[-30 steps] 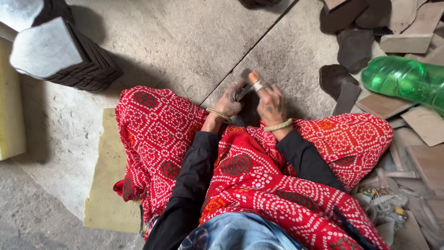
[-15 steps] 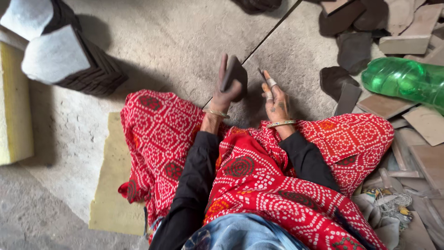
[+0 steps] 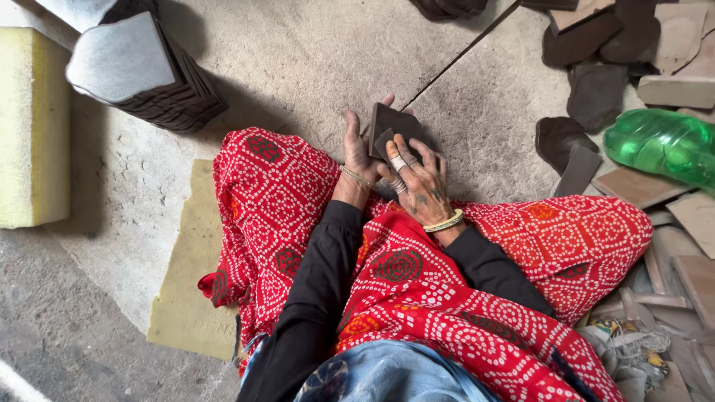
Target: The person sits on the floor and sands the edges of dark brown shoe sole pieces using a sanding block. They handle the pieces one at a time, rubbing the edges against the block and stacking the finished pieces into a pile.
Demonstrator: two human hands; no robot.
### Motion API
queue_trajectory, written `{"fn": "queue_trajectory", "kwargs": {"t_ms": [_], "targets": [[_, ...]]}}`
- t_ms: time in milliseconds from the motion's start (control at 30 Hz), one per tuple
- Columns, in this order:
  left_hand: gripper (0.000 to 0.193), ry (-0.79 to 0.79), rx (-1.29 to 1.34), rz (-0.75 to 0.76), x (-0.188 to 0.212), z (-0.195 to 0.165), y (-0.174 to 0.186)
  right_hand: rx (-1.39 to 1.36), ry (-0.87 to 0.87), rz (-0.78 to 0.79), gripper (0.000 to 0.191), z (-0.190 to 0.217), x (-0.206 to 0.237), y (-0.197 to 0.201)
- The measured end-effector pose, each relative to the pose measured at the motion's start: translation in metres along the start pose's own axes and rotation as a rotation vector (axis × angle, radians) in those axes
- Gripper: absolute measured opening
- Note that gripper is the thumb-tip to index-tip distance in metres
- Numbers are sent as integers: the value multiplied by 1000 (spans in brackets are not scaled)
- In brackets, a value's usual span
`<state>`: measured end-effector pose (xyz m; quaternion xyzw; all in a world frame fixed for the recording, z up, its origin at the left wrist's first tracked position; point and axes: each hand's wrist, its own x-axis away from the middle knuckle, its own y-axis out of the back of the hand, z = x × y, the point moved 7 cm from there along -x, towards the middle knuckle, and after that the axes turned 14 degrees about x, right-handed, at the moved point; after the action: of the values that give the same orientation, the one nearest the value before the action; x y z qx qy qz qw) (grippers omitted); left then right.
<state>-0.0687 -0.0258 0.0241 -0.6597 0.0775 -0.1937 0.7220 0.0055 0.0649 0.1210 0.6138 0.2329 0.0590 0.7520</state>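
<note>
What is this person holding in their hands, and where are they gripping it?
A small dark flat piece, like a tile or slab. The left hand cups its left edge and back; the right hand lays its fingers over the lower front face.

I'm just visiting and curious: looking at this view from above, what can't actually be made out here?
- Dark flat piece, head view: its lower part is covered by the left hand and right hand.
- Green plastic bottle: cut off by the right edge.
- Stack of dark tiles: the stack behind it runs off the top edge.
- Legs: hidden under the red patterned cloth.
- Tangle of small things at lower right: too small to identify.
</note>
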Motion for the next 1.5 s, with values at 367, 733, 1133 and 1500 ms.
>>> {"fn": "queue_trajectory", "kwargs": {"t_ms": [367,733,1133,1500], "targets": [[81,18,166,334,10,8,-55,-115,155,25,76,41,-22,29],[83,7,186,411,16,8,-66,10,167,74,87,47,-52,38],[96,17,18,330,-1,11,-37,-30,184,31,84,43,-50,32],[108,27,72,277,-2,14,-26,45,264,23,78,46,-37,15]]}}
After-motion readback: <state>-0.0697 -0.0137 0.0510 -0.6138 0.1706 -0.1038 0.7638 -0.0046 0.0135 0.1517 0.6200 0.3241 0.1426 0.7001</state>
